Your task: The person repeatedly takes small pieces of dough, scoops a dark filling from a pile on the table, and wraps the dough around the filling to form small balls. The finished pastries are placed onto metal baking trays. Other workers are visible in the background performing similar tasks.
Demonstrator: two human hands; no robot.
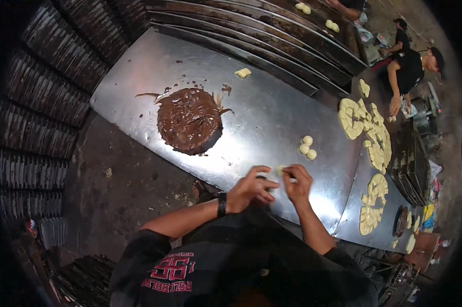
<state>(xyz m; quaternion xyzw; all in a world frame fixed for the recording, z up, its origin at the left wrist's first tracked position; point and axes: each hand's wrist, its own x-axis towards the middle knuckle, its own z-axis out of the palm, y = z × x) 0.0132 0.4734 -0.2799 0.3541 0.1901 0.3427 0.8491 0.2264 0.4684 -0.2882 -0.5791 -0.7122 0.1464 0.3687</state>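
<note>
In the head view, a small, blurred piece of dough (280, 170) is pinched by the right hand (298, 183), lower centre; the left hand (252, 189) is held with fingers apart. Three dough balls (304, 149) are seen right of centre.

Through the head camera I count two bare hands, one left hand (251, 189) and one right hand (298, 183), with one black wristband (222, 204). One large brown mound (187, 117); one smaller dark round mass (400, 221). Three dough balls (304, 149). One lone dough piece (243, 73); one blurred pale piece (280, 170) between the hands. Cut dough pieces (379, 146) at right: many, too crowded for me to number. Stacked trays (251, 33): several, overlapping, exact total unclear to me; at least two dough lumps (332, 25) on them. Three co-workers (409, 71).
</note>
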